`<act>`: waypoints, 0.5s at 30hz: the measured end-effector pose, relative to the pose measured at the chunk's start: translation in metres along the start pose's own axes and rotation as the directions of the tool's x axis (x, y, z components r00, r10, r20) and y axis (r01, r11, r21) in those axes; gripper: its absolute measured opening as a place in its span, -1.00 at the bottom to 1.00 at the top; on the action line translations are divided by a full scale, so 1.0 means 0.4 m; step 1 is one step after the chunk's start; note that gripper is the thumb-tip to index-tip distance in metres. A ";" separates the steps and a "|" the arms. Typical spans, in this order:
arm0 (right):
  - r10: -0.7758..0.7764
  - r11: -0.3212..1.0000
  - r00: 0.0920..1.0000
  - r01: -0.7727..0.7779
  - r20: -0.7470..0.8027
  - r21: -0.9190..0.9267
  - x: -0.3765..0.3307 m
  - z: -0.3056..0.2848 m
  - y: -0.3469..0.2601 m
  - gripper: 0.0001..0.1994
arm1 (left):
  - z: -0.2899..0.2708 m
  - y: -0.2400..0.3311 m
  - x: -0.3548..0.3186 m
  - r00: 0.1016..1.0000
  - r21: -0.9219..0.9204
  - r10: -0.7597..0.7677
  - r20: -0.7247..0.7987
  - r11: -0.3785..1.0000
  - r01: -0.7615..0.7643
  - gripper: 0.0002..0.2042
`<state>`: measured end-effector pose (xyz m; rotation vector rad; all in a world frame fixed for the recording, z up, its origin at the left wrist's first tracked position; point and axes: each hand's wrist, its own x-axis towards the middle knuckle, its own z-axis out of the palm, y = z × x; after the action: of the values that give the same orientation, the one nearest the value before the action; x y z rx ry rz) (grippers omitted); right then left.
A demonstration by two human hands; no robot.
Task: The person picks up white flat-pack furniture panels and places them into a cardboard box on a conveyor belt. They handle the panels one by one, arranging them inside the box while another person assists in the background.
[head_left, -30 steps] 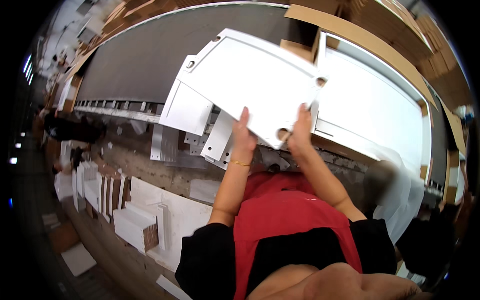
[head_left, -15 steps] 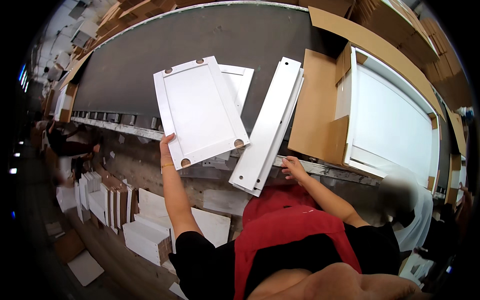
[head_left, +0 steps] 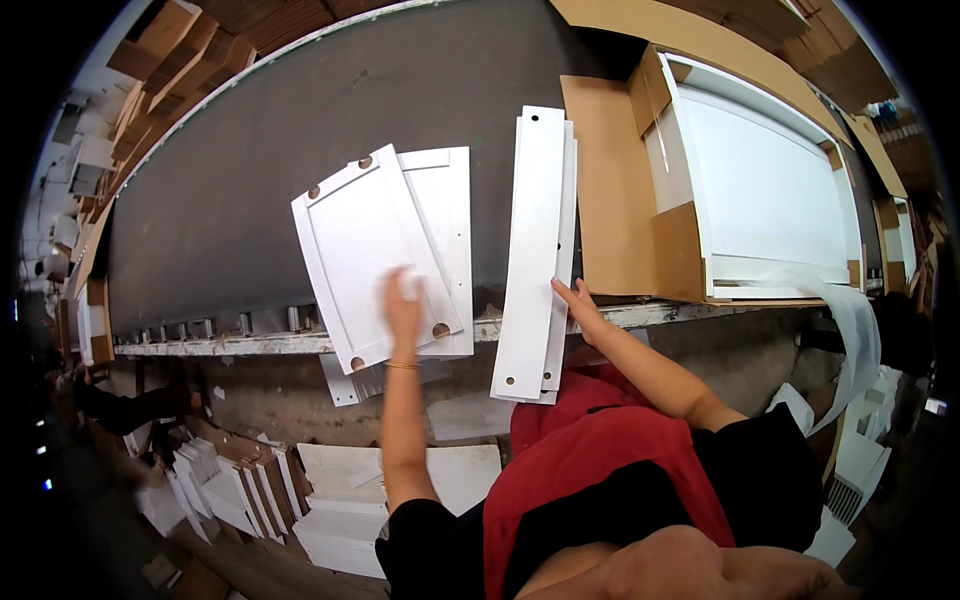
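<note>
Two white panels lie overlapped on the dark grey belt [head_left: 220,240], the upper panel [head_left: 360,265], with rounded cutouts at its corners, skewed across the lower panel [head_left: 450,195]. The worker's left hand [head_left: 402,310] is over the upper one, blurred, and from here I can't tell whether its fingers are apart or together, or whether they touch it. The right hand [head_left: 585,308] is at the right side of a stack of long white boards [head_left: 535,250], fingers spread along the edge, not closed round it.

Those boards stand between the panels and an open carton [head_left: 676,240], whose brown flap [head_left: 608,190] reaches out just beside them. Inside the carton sits a white framed piece [head_left: 775,190], and a translucent sheet [head_left: 855,345] hangs off its near right corner.

The belt's pale, scuffed edge [head_left: 240,346] runs across in front of the worker, and the boards jut over it. Down on the left, white boards stand in rows [head_left: 240,495] on the floor; cardboard [head_left: 180,60] is piled beyond the belt. Someone in dark clothes [head_left: 140,405] is farther left.
</note>
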<state>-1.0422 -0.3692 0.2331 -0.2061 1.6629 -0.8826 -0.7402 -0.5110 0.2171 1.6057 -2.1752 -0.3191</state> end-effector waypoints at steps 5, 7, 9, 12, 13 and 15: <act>0.053 0.999 0.994 -0.053 0.097 -0.004 -0.055 0.040 -0.098 0.15 | 0.199 0.299 -0.045 0.754 -0.631 -0.107 0.649 0.479 0.610 -0.35; -0.065 0.985 0.996 0.055 -0.056 -0.162 -0.024 0.061 -0.055 0.07 | 0.213 0.329 -0.044 0.739 -0.637 -0.175 0.651 0.404 0.657 -0.28; -0.173 0.889 0.940 0.021 -0.295 -0.457 -0.003 0.077 -0.017 0.00 | 0.208 0.369 -0.056 0.703 -0.608 -0.222 0.676 0.371 0.702 -0.22; -0.195 0.978 0.978 0.200 -0.072 0.063 0.021 0.043 -0.002 -0.26 | 0.180 0.408 -0.060 0.661 -0.615 -0.218 0.718 0.246 0.749 -0.15; -0.195 0.960 0.980 0.180 0.051 0.213 -0.018 0.035 -0.029 -0.31 | 0.163 0.416 -0.055 0.665 -0.642 -0.151 0.731 0.176 0.746 -0.15; -0.207 0.942 0.974 0.172 0.097 0.287 -0.052 0.014 -0.043 -0.43 | 0.105 0.456 -0.041 0.672 -0.671 -0.006 0.740 0.048 0.740 -0.17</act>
<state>-1.0363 -0.3718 0.2598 -0.2268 1.4001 -1.2135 -0.9109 -0.4418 0.2531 1.1967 -0.9407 -2.1738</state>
